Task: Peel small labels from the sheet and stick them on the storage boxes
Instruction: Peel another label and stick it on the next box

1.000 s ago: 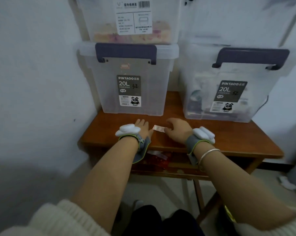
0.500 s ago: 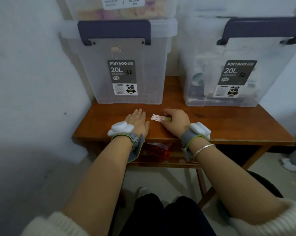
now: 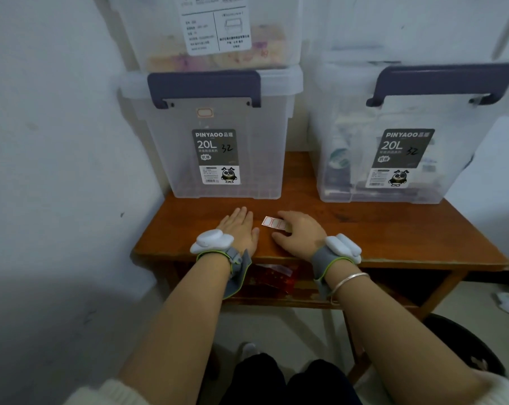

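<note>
A small strip of red-bordered labels (image 3: 272, 222) lies flat on the wooden table (image 3: 379, 229). My right hand (image 3: 301, 232) rests on the table with its fingers lying over the strip's right end, thumb apart. My left hand (image 3: 240, 229) lies flat, palm down, just left of the strip and not touching it. Behind the hands stand two clear storage boxes with dark handles, the left box (image 3: 256, 135) and the right box (image 3: 349, 127). The left box carries a small red-bordered label (image 3: 204, 113) below its handle.
A third clear box (image 3: 159, 30) is stacked on the left box. White walls close in on the left and behind. A red packet (image 3: 269, 277) lies on the shelf under the tabletop. A dark round object (image 3: 464, 346) sits on the floor at the lower right.
The view tipped down, then back up. Both hands stay on the tabletop, with the label strip still under my right fingers; my left hand lies a little further from the strip.
</note>
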Motion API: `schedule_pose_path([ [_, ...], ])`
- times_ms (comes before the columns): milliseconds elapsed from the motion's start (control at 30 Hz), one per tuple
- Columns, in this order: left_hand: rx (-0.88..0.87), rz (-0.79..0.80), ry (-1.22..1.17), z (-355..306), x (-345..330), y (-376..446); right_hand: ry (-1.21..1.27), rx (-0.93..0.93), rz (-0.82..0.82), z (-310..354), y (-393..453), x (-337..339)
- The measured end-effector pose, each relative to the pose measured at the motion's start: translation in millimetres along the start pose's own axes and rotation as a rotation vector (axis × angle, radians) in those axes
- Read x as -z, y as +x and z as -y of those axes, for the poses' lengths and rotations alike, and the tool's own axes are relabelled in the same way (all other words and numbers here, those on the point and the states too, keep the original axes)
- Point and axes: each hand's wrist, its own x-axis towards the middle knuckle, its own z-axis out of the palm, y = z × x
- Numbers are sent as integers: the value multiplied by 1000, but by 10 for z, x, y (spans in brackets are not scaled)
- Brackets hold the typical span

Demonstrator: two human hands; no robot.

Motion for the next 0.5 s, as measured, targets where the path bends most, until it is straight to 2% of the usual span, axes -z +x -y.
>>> schedule_pose_path([
  [200, -4, 2, -6, 1, 14, -29, -112, 105, 92, -15, -110, -8],
  [500, -3, 23, 0, -22, 40, -47, -145, 264, 247, -140, -371, 132],
])
